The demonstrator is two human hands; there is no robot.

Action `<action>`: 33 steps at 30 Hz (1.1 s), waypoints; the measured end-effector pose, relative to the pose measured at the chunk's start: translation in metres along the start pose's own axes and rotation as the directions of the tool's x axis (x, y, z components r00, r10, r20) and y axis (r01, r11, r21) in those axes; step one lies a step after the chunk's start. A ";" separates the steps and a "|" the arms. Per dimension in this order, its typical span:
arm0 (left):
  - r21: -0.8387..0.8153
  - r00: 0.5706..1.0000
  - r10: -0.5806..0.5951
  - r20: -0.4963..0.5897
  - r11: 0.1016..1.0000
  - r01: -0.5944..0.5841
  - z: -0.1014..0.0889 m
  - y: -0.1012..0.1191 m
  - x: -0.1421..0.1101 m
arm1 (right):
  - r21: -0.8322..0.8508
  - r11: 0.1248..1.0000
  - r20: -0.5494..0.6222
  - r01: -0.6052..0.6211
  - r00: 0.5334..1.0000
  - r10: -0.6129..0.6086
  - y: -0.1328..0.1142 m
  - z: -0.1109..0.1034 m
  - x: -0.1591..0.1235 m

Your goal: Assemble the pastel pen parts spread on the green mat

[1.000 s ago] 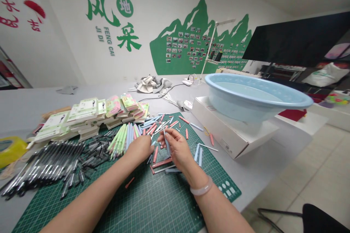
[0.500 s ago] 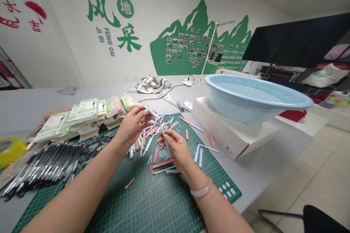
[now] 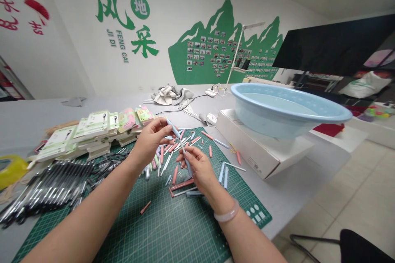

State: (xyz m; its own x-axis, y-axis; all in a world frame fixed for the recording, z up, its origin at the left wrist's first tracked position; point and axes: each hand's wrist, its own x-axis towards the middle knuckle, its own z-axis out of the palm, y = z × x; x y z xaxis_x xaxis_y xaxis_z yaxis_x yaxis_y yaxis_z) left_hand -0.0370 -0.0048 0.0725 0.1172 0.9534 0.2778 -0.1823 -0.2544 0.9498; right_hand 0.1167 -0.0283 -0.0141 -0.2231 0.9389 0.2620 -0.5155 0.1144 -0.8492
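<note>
My left hand (image 3: pixel 151 137) pinches a light blue pen barrel (image 3: pixel 174 129) above the mat. Lower and to the right, the fingers of my right hand (image 3: pixel 200 166) close on another light blue pen part (image 3: pixel 187 165). A thin pale refill (image 3: pixel 182 147) runs between the two parts, in one line with them. I cannot tell how far it sits inside the upper barrel. Beneath both hands, red, blue and white pen parts (image 3: pixel 182 184) lie scattered on the green cutting mat (image 3: pixel 148 230). A small red pen piece (image 3: pixel 145 207) lies apart, nearer to me.
Black-and-clear pens (image 3: pixel 58 185) lie in rows at left, before stacked small boxes (image 3: pixel 92 125). Yellow tape (image 3: pixel 12 172) sits at the left edge. On the right a blue basin (image 3: pixel 262 113) rests on a white box (image 3: pixel 249 144). Grey-white cloths (image 3: pixel 168 95) lie at the back.
My left hand has shifted slightly right, and the upper barrel is now steeper and closer to the right-hand part. My right hand has barely moved. The view has drifted a little.
</note>
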 end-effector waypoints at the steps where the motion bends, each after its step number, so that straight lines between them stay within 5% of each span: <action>1: 0.040 0.999 0.027 0.018 0.999 -0.028 0.001 0.001 -0.001 | -0.003 1.000 -0.002 -0.001 1.000 0.001 0.000 0.000 0.000; 16: 0.314 0.988 0.080 0.132 0.942 -0.119 0.006 0.005 -0.004 | 0.027 0.999 0.023 -0.027 0.999 0.026 -0.002 0.002 -0.001; 29: 0.247 0.982 0.027 0.186 0.966 -0.074 0.019 -0.016 -0.015 | -0.055 0.998 -0.128 -0.025 0.992 0.018 -0.002 0.002 -0.003; 33: 0.223 0.977 0.016 0.211 0.973 -0.064 0.016 -0.011 -0.018 | -0.096 0.995 -0.065 -0.034 0.997 0.028 -0.004 0.003 -0.004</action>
State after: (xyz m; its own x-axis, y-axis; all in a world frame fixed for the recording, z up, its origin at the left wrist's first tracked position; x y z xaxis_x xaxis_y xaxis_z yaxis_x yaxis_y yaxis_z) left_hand -0.0211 -0.0216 0.0595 0.3175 0.8936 0.3173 0.0327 -0.3447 0.9382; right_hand 0.1174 -0.0335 -0.0106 -0.1832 0.9609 0.2076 -0.4261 0.1127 -0.8976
